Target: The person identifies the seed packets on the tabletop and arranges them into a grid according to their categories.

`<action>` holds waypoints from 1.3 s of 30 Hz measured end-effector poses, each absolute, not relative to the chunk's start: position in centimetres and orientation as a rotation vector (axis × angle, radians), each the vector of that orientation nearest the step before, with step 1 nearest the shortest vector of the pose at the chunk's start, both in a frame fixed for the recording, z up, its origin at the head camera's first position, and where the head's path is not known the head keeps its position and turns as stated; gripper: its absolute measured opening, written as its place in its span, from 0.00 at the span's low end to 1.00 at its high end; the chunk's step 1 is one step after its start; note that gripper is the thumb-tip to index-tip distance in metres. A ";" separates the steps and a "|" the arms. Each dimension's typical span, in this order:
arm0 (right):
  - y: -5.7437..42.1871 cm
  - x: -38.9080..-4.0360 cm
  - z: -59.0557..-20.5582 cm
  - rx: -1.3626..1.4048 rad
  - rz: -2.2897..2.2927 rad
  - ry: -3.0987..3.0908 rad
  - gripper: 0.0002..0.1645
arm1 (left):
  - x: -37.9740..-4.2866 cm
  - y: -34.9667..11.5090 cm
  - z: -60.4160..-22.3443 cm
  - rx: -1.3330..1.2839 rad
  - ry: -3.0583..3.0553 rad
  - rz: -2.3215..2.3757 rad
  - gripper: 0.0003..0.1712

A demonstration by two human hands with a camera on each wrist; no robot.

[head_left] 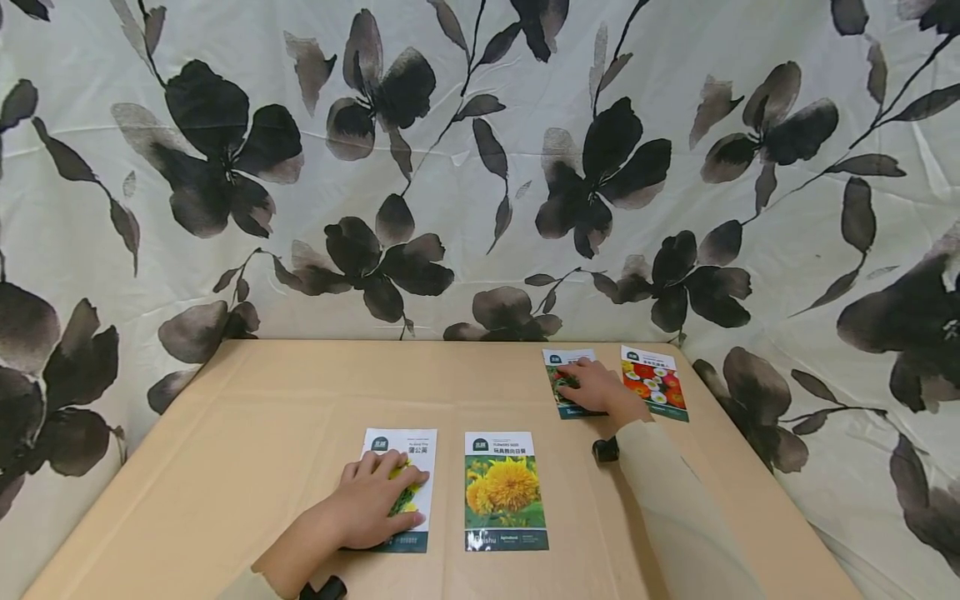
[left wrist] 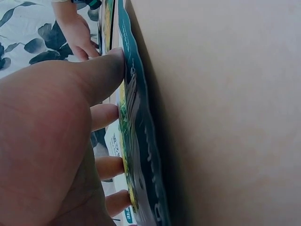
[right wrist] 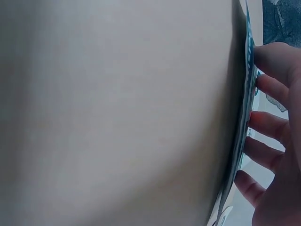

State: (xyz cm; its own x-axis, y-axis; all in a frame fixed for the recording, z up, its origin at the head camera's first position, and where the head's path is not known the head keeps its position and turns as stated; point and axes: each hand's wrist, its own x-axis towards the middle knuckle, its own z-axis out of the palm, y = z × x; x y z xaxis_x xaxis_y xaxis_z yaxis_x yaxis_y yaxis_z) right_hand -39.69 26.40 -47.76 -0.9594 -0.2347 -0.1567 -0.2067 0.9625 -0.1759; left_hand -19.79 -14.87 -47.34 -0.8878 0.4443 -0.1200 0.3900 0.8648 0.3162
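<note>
My left hand [head_left: 367,502]: fingers spread wide, tips and thumb resting on the face of the dandelion packet [head_left: 411,498], nothing pinched. My right hand [head_left: 594,388]: reached forward, fingers also apart, tips touching the packet under it [head_left: 568,406]; its print is mostly covered, can't tell which flower.

Handling, my guess: both packets light, thin, bendy, with a smooth, slightly shiny coating, so likely to slide under flat fingertips. Left wrist view shows a wavy lower edge with shadow along it; the right wrist view shows a dark strip beside that packet's edge too, maybe a little lift, not certain. Not fragile as such, but creases probably come easily, and any seeds inside might shift. Best hold: thumb and fingers on opposite long edges, or a pinch at a raised edge; pressing flat should do for sliding.

Further out: sunflower packet [head_left: 506,492] just right of the dandelion one, apart from it, face up, untouched. Red-and-white flower packet [head_left: 652,382] just right of my right-hand one, near the far corner. All four lie on the worktop [head_left: 300,400]; floral cloth [head_left: 480,192] behind.
</note>
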 end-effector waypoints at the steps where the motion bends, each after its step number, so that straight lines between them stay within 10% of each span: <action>1: 26.4 -39.7 -47.8 -0.338 -0.230 2.940 0.35 | -19.8 -14.8 -47.4 0.641 2.845 0.423 0.32; 39: 25.4 -38.4 -47.3 -0.282 -0.322 2.836 0.37 | -19.4 -15.3 -47.3 0.651 2.845 0.415 0.33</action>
